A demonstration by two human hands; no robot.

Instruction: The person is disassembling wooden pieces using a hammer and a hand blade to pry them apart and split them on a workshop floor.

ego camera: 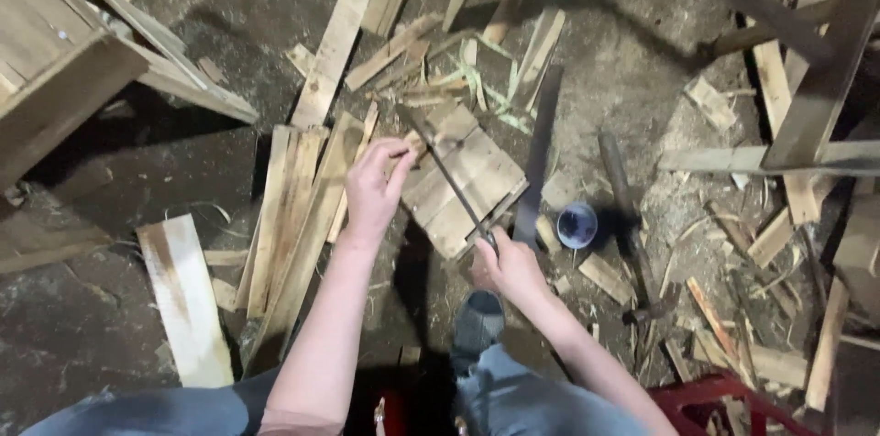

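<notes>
My right hand [507, 264] is shut on the near end of a thin dark metal bar [446, 170]. The bar runs up and left across a small panel of nailed boards [477, 181] lying on the dirt floor. My left hand [374, 185] grips the panel's left edge, its fingers curled over a narrow strip near the bar's far end. My foot in a grey shoe [478, 324] stands just below the panel, between my two forearms.
Loose planks [291, 207] lie left of the panel, and a pale board [186, 300] lies nearer me. To the right are a long dark blade [541, 150], a small blue round cup [577, 225] and a hammer [631, 220]. A wooden box [50, 65] stands top left, a red crate [724, 395] bottom right.
</notes>
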